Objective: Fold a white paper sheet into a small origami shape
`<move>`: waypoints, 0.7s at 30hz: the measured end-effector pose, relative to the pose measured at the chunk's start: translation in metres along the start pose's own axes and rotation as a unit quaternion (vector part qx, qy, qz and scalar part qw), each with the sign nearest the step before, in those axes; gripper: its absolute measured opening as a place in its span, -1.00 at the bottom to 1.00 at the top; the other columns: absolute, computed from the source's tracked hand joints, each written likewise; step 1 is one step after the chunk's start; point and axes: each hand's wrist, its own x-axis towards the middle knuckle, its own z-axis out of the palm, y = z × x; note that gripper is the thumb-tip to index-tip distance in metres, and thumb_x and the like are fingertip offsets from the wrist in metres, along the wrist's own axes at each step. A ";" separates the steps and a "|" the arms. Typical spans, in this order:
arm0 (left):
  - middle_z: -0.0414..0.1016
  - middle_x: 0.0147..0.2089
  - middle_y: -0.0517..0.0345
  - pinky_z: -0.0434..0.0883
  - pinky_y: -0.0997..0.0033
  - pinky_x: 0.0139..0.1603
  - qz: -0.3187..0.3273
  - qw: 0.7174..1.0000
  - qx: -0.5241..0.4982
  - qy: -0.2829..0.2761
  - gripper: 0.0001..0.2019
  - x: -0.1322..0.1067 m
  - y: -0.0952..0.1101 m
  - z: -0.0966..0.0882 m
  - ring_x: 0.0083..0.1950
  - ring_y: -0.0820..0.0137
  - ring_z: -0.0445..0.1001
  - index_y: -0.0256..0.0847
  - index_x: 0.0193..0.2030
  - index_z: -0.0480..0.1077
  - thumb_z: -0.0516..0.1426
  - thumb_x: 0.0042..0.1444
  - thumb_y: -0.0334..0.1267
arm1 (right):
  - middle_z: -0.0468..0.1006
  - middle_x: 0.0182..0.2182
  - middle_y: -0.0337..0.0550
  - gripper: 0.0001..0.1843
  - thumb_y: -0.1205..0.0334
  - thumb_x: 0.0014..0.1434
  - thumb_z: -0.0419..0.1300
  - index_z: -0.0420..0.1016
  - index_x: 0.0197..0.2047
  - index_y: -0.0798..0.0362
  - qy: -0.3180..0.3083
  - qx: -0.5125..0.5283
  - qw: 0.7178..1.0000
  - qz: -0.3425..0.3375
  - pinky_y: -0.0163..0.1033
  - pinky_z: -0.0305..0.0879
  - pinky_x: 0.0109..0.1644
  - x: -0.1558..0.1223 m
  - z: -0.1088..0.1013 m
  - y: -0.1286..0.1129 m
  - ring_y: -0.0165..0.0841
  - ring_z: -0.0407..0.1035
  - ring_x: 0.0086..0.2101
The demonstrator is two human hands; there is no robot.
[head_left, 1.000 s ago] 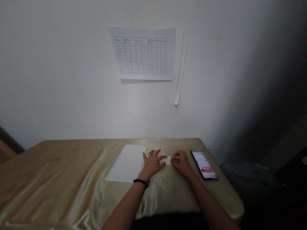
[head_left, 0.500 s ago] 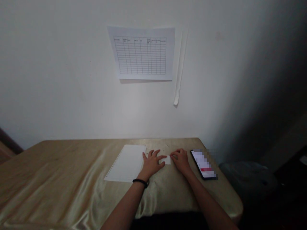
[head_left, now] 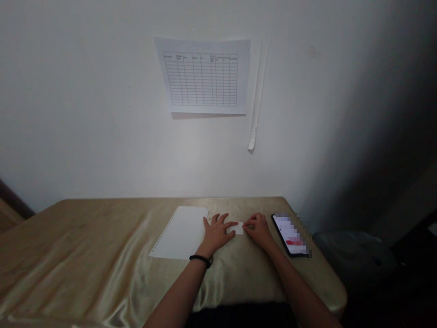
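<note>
A small white piece of paper (head_left: 239, 229) lies on the cloth-covered table between my hands. My left hand (head_left: 215, 231), with a black band on its wrist, has its fingers spread. Its index finger and thumb rest on the paper's left part, flat against the table. My right hand (head_left: 258, 228) is closed, its fingertips pinched at the paper's right edge. The exact grip there is too small to make out fully. Left of my left hand, partly behind it, lies a larger white sheet (head_left: 180, 232) with a row of punched holes along its left side.
A phone (head_left: 290, 234) with a lit screen lies right of my right hand, near the table's right edge. The shiny gold tablecloth (head_left: 102, 255) has folds on the left. A printed table sheet (head_left: 205, 77) and a paper strip (head_left: 254, 123) hang on the wall.
My right fingertips have shifted slightly towards me along the small paper's right edge. My left hand stays in place on the paper.
</note>
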 end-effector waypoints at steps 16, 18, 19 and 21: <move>0.20 0.43 0.26 -0.27 -0.69 0.25 0.001 1.000 0.002 0.003 -0.61 -0.001 0.001 -0.001 0.44 -0.11 0.03 0.49 0.17 0.38 0.16 0.19 0.07 | 0.49 -0.19 -0.08 -0.92 0.34 0.01 0.37 0.67 -0.39 -0.04 -0.030 0.042 0.998 -0.042 -0.13 0.25 0.15 -0.010 -0.008 0.001 -0.23 0.32 -0.05; 0.21 0.43 0.24 -0.28 -0.69 0.25 0.002 1.000 -0.002 0.004 -0.61 -0.001 0.001 -0.001 0.44 -0.10 0.04 0.48 0.17 0.39 0.17 0.18 0.06 | 0.50 -0.19 -0.09 -0.91 0.35 0.00 0.37 0.67 -0.39 -0.03 -0.035 0.042 0.997 -0.048 -0.13 0.24 0.14 -0.010 -0.008 0.001 -0.23 0.32 -0.06; 0.21 0.43 0.23 -0.28 -0.69 0.25 0.003 1.000 -0.004 0.006 -0.61 -0.001 0.001 -0.001 0.44 -0.10 0.04 0.48 0.16 0.39 0.17 0.18 0.06 | 0.50 -0.19 -0.09 -0.90 0.36 0.00 0.36 0.66 -0.39 -0.03 -0.038 0.043 0.997 -0.051 -0.13 0.24 0.14 -0.010 -0.008 0.001 -0.23 0.33 -0.06; 0.21 0.43 0.22 -0.28 -0.69 0.25 0.005 1.000 -0.006 0.011 -0.61 -0.001 0.001 -0.001 0.44 -0.11 0.04 0.47 0.16 0.40 0.17 0.18 0.05 | 0.50 -0.18 -0.09 -0.89 0.36 0.00 0.36 0.66 -0.37 -0.03 -0.045 0.045 0.997 -0.050 -0.13 0.24 0.13 -0.011 -0.009 0.001 -0.23 0.33 -0.05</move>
